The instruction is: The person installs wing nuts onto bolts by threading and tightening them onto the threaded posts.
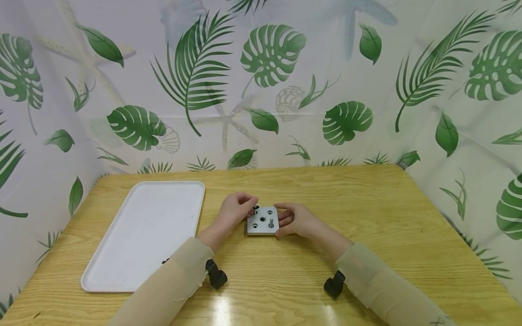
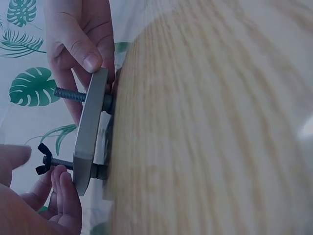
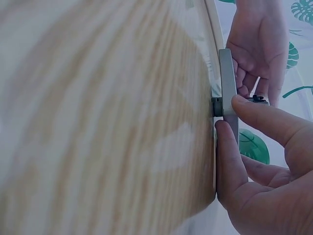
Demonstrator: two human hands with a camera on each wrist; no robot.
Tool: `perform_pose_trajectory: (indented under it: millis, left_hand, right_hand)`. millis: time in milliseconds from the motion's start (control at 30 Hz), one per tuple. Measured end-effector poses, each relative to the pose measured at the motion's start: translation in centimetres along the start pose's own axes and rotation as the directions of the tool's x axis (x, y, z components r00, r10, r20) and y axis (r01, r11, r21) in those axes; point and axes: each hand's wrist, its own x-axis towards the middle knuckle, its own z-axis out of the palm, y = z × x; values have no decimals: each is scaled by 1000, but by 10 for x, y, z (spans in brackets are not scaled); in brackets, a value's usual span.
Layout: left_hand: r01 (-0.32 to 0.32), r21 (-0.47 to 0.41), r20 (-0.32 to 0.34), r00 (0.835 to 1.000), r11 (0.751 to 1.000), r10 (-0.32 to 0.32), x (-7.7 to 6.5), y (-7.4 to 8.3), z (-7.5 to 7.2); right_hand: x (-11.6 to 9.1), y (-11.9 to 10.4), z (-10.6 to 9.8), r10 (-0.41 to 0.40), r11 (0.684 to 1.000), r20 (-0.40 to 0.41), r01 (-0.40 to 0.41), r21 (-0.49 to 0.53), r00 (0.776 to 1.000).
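Note:
A square silver metal plate point(image 1: 263, 231) with several holes stands just off the table, with bolt heads beneath it. One bare bolt point(image 1: 271, 222) rises from its near right corner. Another bolt, at the far left corner, carries a black wing nut point(image 2: 44, 159). Beside this nut is my left hand point(image 1: 236, 209); its fingertips touch the bolt below the nut, while the upper digit stands slightly apart in the left wrist view. My right hand point(image 1: 299, 219) grips the plate's right edge, thumb point(image 3: 264, 117) on one face and a finger point(image 3: 227, 147) at the other.
A white tray point(image 1: 142, 235) lies on the left of the wooden table point(image 1: 346, 194). Behind and beside the table hangs a leaf-patterned cloth point(image 1: 285, 136). Black wrist cameras point(image 1: 217, 277) are strapped over both sleeves.

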Motion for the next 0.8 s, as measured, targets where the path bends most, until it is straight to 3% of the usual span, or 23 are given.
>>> perform_pose_trajectory:
  millis: [233,800]
  left_hand:
    - [4,69,-6,1000,998,-3,-2,2,0]
    - [-8,11,17,1000,1000,7,-4,1,-7]
  right_hand:
    - [2,2,-1,-4,1000,7,4,-11,1000]
    - [1,1,0,-1,1000,13,1,-13,1000]
